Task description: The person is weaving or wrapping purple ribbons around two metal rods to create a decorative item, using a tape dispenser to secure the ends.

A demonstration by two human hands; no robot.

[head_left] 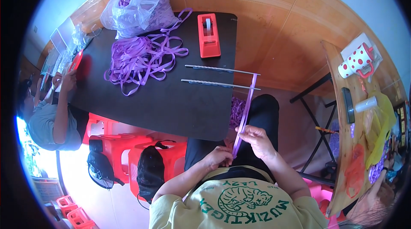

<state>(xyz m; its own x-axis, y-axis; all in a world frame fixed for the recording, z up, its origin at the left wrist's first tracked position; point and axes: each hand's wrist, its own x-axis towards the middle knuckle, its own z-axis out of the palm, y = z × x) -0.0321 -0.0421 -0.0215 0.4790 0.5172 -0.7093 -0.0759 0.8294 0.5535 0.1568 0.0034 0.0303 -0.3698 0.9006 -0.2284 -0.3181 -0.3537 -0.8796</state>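
Your right hand (258,142) pinches the purple ribbon (245,116) thumb-to-finger, just off the near right corner of the dark table (184,113); your left hand (219,157) is curled narrow at the ribbon's lower end, just below that table's near edge, exact finger contact partly hidden. Ribbon is flat, smooth, slightly shiny, pulled fairly straight up to two thin rods (209,68) overhanging the table's right edge. Rods look metallic, twisted over the part on the tabletop, plain toward the tips. Status, my read: ribbon is up at the rod tips and drawn to your hands, so that piece is in work; can't tell if it's fastened. Crinkled purple ribbon pile (236,113) sits below the table's right edge; can't tell if any of it is finished. Plenty of stock left: loose, tangled ribbon heap (137,60) on the table's far-left half, soft open loops. Red tape dispenser (209,36), hard and boxy, lies near the table's far right corner. Past the heap, at the table's far edge, a thin translucent plastic bag (139,10) bulges with more purple.
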